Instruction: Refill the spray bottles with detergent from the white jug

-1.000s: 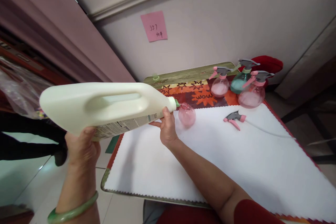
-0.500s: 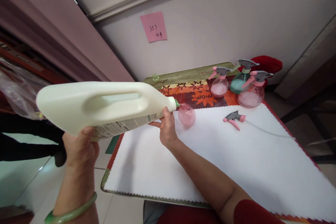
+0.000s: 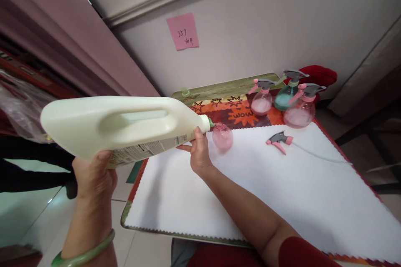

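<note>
A large cream-coloured detergent jug (image 3: 84,123) lies tilted on its side in the air, its green spout at the mouth of a pink spray bottle without its head (image 3: 223,138). My left hand (image 3: 95,171) grips the jug's lower end from below. Around the neck end, the fingers of my right hand (image 3: 200,152) are closed on the jug. A thin stream seems to run from the spout into the pink bottle, which stands upright on the white sheet. To its right lies a grey and pink spray head (image 3: 280,139) with a long tube.
Two pink spray bottles (image 3: 262,103) and a green one (image 3: 285,96) stand at the back right of the table (image 3: 175,200). A small green cap (image 3: 185,92) sits at the back edge. A person's dark-clothed leg (image 3: 34,175) shows at left.
The jug's base end has shifted very slightly left and up. Both hands keep their hold, and the spout stays at the bottle's mouth.
</note>
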Tool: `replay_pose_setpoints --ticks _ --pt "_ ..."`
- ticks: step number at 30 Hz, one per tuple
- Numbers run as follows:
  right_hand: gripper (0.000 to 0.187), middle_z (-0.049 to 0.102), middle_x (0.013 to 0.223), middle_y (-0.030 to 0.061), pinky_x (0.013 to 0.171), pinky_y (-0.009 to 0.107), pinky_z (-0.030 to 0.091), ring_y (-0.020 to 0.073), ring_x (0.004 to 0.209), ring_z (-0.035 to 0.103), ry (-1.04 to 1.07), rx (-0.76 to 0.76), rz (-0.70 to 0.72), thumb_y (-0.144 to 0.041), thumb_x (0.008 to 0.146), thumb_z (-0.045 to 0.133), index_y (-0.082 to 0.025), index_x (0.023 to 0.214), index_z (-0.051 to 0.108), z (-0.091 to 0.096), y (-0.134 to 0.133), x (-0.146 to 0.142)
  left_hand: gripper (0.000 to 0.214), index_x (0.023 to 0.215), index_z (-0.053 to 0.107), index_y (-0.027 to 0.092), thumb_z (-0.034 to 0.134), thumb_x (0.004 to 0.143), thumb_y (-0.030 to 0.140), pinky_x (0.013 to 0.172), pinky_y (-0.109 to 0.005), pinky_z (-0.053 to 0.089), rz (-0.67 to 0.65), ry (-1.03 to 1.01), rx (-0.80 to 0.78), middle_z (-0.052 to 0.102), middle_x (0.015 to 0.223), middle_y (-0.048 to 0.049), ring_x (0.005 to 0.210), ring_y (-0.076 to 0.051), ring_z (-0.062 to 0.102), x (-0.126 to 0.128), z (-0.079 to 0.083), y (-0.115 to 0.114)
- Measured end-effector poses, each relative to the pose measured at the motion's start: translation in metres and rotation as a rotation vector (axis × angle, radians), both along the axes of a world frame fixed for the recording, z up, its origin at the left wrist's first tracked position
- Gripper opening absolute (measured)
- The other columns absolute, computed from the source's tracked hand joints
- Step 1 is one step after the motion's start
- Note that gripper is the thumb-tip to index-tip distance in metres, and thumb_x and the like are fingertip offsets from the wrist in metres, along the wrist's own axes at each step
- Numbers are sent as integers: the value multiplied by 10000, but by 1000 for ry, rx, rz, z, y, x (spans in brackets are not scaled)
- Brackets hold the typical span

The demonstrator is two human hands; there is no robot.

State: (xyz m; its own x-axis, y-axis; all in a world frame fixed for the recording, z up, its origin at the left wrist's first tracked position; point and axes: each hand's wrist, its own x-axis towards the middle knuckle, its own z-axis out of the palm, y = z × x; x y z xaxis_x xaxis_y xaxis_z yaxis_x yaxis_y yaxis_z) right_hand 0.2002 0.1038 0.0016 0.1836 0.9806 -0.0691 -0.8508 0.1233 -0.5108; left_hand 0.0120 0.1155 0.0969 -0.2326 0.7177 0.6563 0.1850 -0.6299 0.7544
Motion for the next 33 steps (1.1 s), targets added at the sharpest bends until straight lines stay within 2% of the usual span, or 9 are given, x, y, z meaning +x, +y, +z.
replay_pose_setpoints --ticks 11,18,33 --pt "702 606 1394 97 797 459 668 282 1184 624 6 -1 4 -643 838 641 -267 1411 494 3 -1 1 654 1088 725 166 916 504 390 1145 -547 428 4 -11 5 742 969 -57 1091 -319 690 1 2 0" --pt "710 621 1375 97 777 449 672 276 1152 645 12 2 8 -655 833 646 -273 1410 491 1 -1 1 683 1071 729 206 912 469 471 1138 -542 442 48 14 -29 748 996 -58 1132 -338 674 5 6 -2" --pt "705 619 1379 96 759 435 681 281 1160 638 16 7 3 -652 836 640 -261 1402 491 3 -1 1 711 1077 734 199 930 459 492 1148 -559 434 54 10 -17 760 1004 -70 1149 -349 671 7 8 -2"
